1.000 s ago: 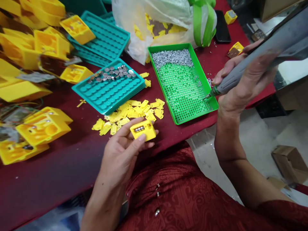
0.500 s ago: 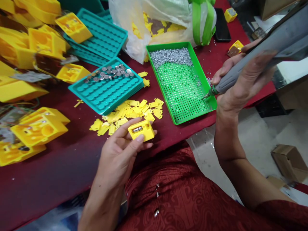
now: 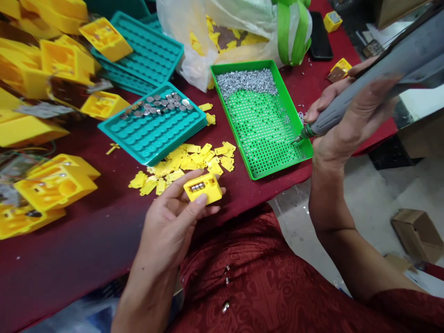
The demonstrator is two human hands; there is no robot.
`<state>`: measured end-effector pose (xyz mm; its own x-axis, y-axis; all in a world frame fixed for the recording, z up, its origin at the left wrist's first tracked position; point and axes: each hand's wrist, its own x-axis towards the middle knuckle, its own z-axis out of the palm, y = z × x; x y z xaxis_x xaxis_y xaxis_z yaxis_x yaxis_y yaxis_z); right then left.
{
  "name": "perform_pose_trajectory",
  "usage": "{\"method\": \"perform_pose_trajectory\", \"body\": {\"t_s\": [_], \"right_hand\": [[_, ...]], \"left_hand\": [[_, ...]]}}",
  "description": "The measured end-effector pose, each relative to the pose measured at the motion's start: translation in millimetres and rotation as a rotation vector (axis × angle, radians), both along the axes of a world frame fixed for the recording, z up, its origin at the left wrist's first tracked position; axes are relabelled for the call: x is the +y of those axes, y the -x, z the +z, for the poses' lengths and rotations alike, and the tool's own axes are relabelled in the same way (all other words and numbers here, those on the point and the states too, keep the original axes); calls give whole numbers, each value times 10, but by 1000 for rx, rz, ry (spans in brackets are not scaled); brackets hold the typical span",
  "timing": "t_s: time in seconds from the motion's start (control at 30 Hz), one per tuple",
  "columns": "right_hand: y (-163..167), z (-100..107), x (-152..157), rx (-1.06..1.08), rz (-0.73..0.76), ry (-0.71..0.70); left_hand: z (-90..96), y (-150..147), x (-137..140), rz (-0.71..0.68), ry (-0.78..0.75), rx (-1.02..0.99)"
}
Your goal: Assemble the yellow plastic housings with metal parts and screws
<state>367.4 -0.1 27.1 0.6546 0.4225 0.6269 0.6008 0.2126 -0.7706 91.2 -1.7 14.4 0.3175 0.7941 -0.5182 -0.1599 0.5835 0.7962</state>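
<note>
Between the thumb and fingers of my left hand (image 3: 176, 210) is a small yellow plastic housing (image 3: 204, 188), with silvery button cells showing in its slot. My right hand (image 3: 350, 111) is wrapped round a grey electric screwdriver (image 3: 342, 99). The tool's bit points down into the green tray (image 3: 252, 171), over its perforated plate near the right side. Small silver screws (image 3: 248, 82) are heaped at the tray's far end, and many sit in the plate's holes. Flat yellow covers (image 3: 187, 159) lie in a loose pile just beyond my left hand.
A teal tray (image 3: 138, 143) holds button cells (image 3: 163, 104). Yellow housings with wires (image 3: 58, 180) are stacked at the left. Behind the green tray stands a plastic bag (image 3: 204, 60) of yellow parts. A black phone (image 3: 319, 37) and another yellow housing (image 3: 340, 69) lie at the right.
</note>
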Motion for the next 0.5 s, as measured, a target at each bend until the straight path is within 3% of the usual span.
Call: {"method": "perform_pose_trajectory", "body": {"t_s": [0.2, 0.37, 0.5], "right_hand": [[-17, -40, 16, -22, 39, -83], [-49, -101, 11, -155, -108, 112], [-39, -113, 17, -117, -56, 78]], "left_hand": [[-4, 0, -5, 6, 5, -13], [1, 0, -9, 7, -3, -17], [-50, 23, -5, 2, -13, -21]]}}
